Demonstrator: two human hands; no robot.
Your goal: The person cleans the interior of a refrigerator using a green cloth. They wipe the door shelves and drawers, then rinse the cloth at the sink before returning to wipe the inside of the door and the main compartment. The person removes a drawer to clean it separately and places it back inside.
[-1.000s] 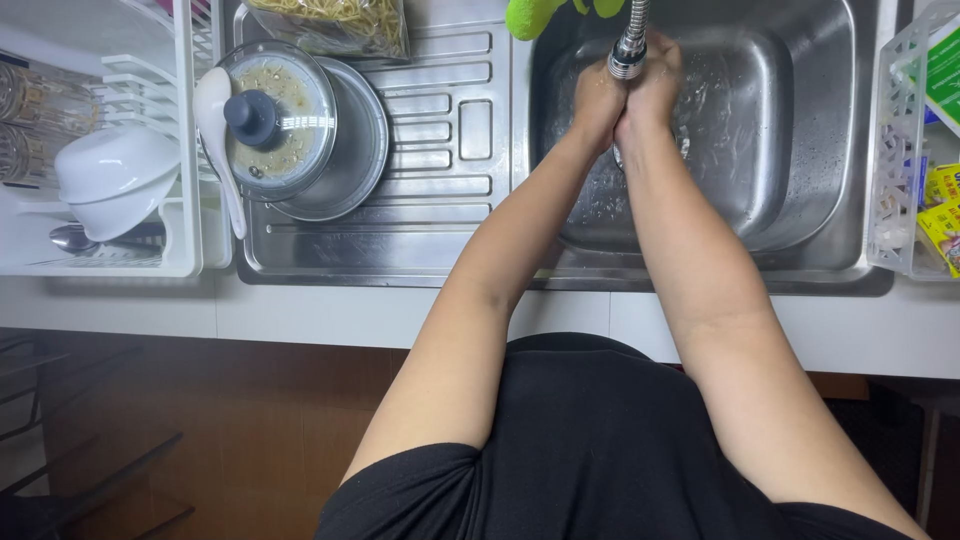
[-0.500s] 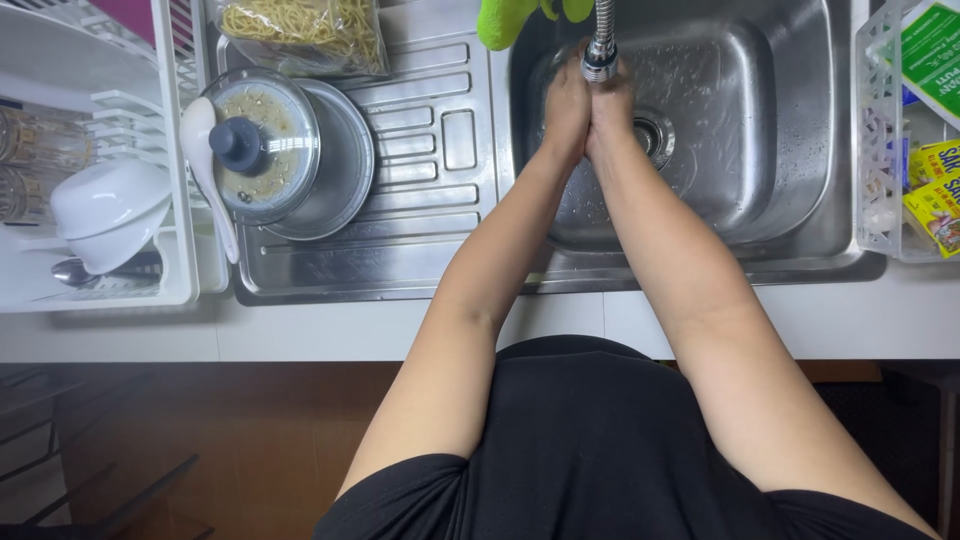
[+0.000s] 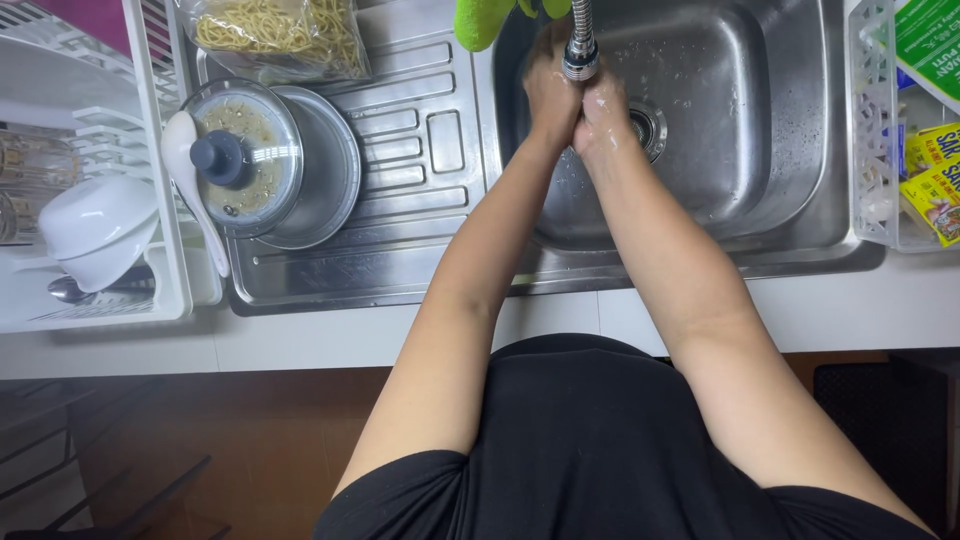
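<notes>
Head view: both hands meet over the stainless-steel sink (image 3: 760,150), directly under the faucet head (image 3: 580,62). The left hand (image 3: 552,95) and the right hand (image 3: 603,112) are pressed together, palm against palm, with white soap foam showing on the right hand's knuckles; neither pinches or holds any object. The faucet head hangs on its ribbed metal hose from the top edge and sits just above the seam where the two hands join, so close that it overlaps them; whether it touches them cannot be told. The sink drain (image 3: 650,128) lies just beside the right hand, partly hidden by it. Both forearms reach in from the lower edge, across the sink's front rim.

A bright green cloth (image 3: 482,20) hangs at the top edge, near the left hand. On the ribbed draining board (image 3: 420,150), well to the left of the hands, stands a metal pot (image 3: 320,170) with a glass lid (image 3: 240,160) resting askew on it, and a white ladle (image 3: 185,170) leans at its left side. Above the pot lies a clear bag of noodles (image 3: 275,35). A white dish rack (image 3: 150,180) at far left holds a white bowl (image 3: 95,230). A white basket (image 3: 870,130) with colourful packets stands right of the sink.
</notes>
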